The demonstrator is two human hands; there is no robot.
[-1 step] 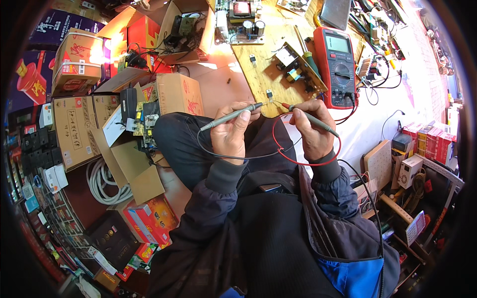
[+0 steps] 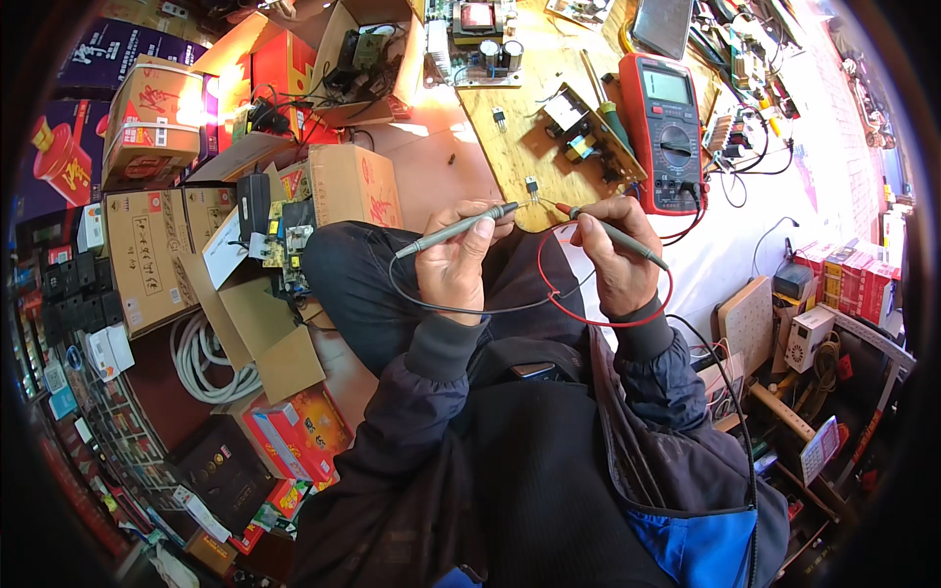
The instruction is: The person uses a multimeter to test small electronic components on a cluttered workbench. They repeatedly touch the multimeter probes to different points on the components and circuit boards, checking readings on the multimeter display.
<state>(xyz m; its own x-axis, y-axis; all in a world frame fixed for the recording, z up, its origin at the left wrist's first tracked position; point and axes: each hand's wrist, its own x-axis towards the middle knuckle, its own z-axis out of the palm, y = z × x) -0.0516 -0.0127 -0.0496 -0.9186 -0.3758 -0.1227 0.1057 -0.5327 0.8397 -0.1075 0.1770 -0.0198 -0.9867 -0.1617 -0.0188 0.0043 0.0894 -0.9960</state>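
My left hand [image 2: 455, 257] is closed round a grey test probe [image 2: 453, 232] with a black lead. In my right hand [image 2: 621, 257] is a second test probe [image 2: 627, 242], grey with a red tip end and a red lead. Both tips point inward at the legs of a small black transistor [image 2: 532, 184], which lies at the near edge of the wooden board [image 2: 480, 116]. Whether each tip touches a leg is too small to tell. Beyond my right hand lies a red multimeter [image 2: 672, 132], with leads plugged into its lower end.
Another transistor [image 2: 500, 120] lies farther up the board, beside a circuit board [image 2: 585, 132] and a screwdriver [image 2: 611, 113]. A power-supply board [image 2: 474, 44] sits at the far edge. Cardboard boxes [image 2: 147, 257] and a coiled white hose [image 2: 208, 363] crowd the left.
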